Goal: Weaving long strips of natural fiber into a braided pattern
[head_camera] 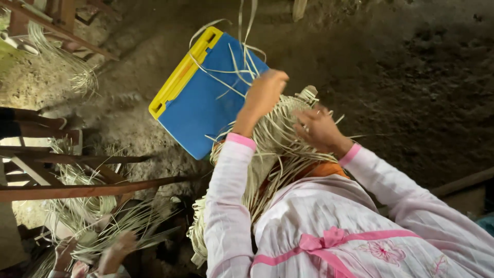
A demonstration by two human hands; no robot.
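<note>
The half-woven piece of pale straw strips [278, 139] sits in the middle of the frame, on the person's lap. I think a thin strip could snap or slip loose if pulled too hard. The left hand [265, 92] is closed tight around some strips, lifted up. The right hand [319, 128] presses half-open on the weave. A blue and yellow plastic box [200, 98] lies behind on the dirt floor [422, 77].

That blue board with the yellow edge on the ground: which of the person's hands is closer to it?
Left. The left hand grips pale straw strips right over the blue board at its edge; the right hand rests on the straw weaving, farther off.
</note>
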